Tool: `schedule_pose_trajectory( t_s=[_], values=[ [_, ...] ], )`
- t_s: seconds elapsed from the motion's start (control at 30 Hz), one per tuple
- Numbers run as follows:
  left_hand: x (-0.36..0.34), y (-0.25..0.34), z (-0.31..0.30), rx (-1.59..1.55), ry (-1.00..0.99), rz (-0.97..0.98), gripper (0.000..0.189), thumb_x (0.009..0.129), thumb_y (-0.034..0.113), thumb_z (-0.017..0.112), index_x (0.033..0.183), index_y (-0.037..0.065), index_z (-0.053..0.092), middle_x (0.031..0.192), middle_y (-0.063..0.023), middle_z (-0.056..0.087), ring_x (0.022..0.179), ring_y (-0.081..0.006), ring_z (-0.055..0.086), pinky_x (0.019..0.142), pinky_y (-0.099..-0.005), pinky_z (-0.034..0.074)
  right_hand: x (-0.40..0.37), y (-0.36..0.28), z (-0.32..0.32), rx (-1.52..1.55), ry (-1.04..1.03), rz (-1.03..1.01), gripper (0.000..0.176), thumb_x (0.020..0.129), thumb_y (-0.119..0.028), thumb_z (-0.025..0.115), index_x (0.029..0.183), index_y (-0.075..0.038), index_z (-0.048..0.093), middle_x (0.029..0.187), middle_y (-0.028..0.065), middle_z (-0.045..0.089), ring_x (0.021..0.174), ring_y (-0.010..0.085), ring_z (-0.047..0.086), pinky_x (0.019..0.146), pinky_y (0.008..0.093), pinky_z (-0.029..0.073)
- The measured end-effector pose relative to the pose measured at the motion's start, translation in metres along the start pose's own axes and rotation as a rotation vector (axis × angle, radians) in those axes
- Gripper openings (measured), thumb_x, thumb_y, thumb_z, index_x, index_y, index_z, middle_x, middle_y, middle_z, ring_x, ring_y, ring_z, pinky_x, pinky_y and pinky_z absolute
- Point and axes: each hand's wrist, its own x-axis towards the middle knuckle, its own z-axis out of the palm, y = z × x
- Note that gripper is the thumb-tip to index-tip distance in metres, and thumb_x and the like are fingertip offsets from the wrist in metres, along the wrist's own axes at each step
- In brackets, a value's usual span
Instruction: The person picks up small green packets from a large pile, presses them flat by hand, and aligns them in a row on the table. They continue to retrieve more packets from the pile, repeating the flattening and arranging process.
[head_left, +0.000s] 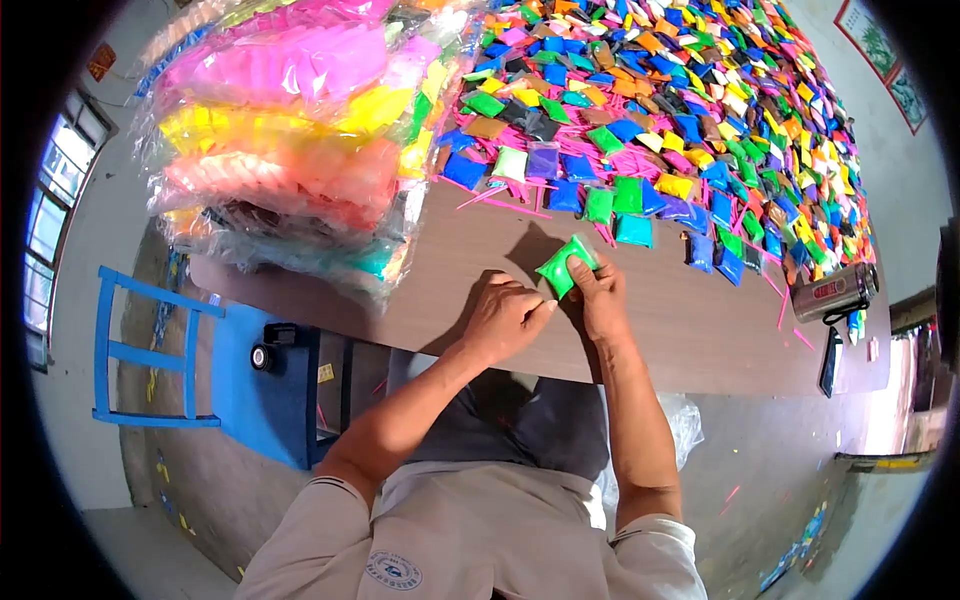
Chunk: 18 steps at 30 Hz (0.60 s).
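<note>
Above the brown, smooth-topped bench (pixel 450 262), the right hand (pixel 603 292) pinches a bright-green, pillow-shaped plastic packet (pixel 558 268) between thumb and fingers, jutting leftward toward the left hand (pixel 500 318), whose fingers curl inward just beside its near edge, contact unclear.

No words or numbers can be made out for certain. The pale shirt (pixel 470 525) bears a round blue emblem (pixel 394 570) ringed by lettering too small to read. The metallic flask (pixel 850 291), lying on the worktop (pixel 450 255), carries a reddish label (pixel 827 288) with marks likewise illegible.
</note>
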Motion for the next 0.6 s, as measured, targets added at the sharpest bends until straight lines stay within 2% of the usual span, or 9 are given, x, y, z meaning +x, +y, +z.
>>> schedule_pose_trajectory(
  t_s=[0.1,0.2,0.23,0.33,0.37,0.4,0.47,0.57,0.6],
  values=[
    [-0.002,-0.003,0.004,-0.002,0.024,0.007,0.034,0.088,0.023,0.066,0.062,0.005,0.052,0.060,-0.0126,0.054,0.064,-0.0332,0.054,0.071,-0.0442,0.041,0.000,-0.012,0.013,-0.038,-0.005,0.047,0.017,0.098,-0.019,0.064,0.094,-0.003,0.067,0.079,-0.0037,0.059,0.068,0.0043,0.049,0.059,0.0237,0.039],
    [-0.002,-0.003,0.005,-0.015,0.068,0.037,0.034,0.087,0.022,0.067,0.061,0.005,0.052,0.059,-0.0120,0.053,0.063,-0.0329,0.053,0.071,-0.0444,0.040,0.020,-0.017,0.023,-0.234,-0.100,0.127,0.020,0.098,-0.020,0.063,0.096,-0.001,0.067,0.080,-0.0023,0.060,0.072,0.0058,0.050,0.061,0.0254,0.040],
    [-0.001,-0.003,0.005,-0.009,0.080,0.050,0.034,0.087,0.022,0.067,0.061,0.005,0.052,0.059,-0.0118,0.053,0.063,-0.0326,0.054,0.071,-0.0443,0.040,0.028,-0.017,0.026,-0.331,-0.140,0.148,0.024,0.097,-0.021,0.063,0.105,0.001,0.066,0.084,-0.0001,0.062,0.075,0.0088,0.052,0.065,0.0283,0.043],
    [-0.004,-0.004,0.008,-0.008,0.069,0.018,0.031,0.084,0.018,0.068,0.062,0.005,0.051,0.059,-0.0118,0.052,0.064,-0.0318,0.054,0.071,-0.0437,0.040,0.050,-0.018,0.055,-0.488,-0.241,0.049,0.023,0.097,-0.020,0.064,0.110,-0.001,0.062,0.090,0.0017,0.062,0.079,0.0096,0.055,0.068,0.0287,0.046],
    [-0.005,-0.004,0.008,-0.008,0.066,0.004,0.031,0.084,0.017,0.068,0.062,0.005,0.050,0.059,-0.0117,0.052,0.064,-0.0318,0.054,0.071,-0.0436,0.040,0.067,-0.001,0.054,-0.450,-0.342,0.052,0.027,0.096,-0.016,0.065,0.116,0.001,0.059,0.096,0.0034,0.063,0.086,0.0111,0.057,0.075,0.0308,0.049],
    [-0.006,-0.005,0.008,-0.008,0.062,-0.009,0.030,0.083,0.016,0.068,0.062,0.005,0.050,0.059,-0.0117,0.052,0.065,-0.0318,0.054,0.071,-0.0434,0.040,0.076,0.002,0.061,-0.506,-0.380,0.007,0.023,0.095,-0.013,0.066,0.112,0.001,0.061,0.096,0.0019,0.064,0.086,0.0107,0.057,0.075,0.0303,0.049],
    [-0.007,-0.007,0.009,-0.023,0.059,0.000,0.025,0.079,0.012,0.068,0.063,0.004,0.052,0.062,-0.0123,0.055,0.067,-0.0321,0.056,0.072,-0.0430,0.041,0.095,0.015,0.069,-0.622,-0.479,0.038,0.025,0.092,-0.014,0.070,0.112,0.000,0.062,0.095,0.0054,0.064,0.085,0.0127,0.058,0.075,0.0313,0.049],
    [-0.009,-0.012,0.013,-0.045,0.080,0.008,0.015,0.075,0.009,0.067,0.065,0.003,0.057,0.067,-0.0128,0.059,0.071,-0.0325,0.059,0.075,-0.0425,0.042,0.095,-0.001,0.091,-1.018,-0.369,0.050,0.031,0.083,-0.012,0.076,0.111,-0.002,0.065,0.094,0.0168,0.068,0.084,0.0290,0.065,0.076,0.0383,0.051],
    [-0.009,-0.012,0.013,-0.053,0.084,0.011,0.015,0.075,0.008,0.066,0.065,0.003,0.057,0.067,-0.0126,0.060,0.071,-0.0324,0.059,0.076,-0.0424,0.042,0.095,0.004,0.091,-1.001,-0.284,-0.108,0.033,0.081,-0.012,0.077,0.111,-0.003,0.066,0.097,0.0182,0.067,0.087,0.0320,0.064,0.077,0.0402,0.051]
  ],
)
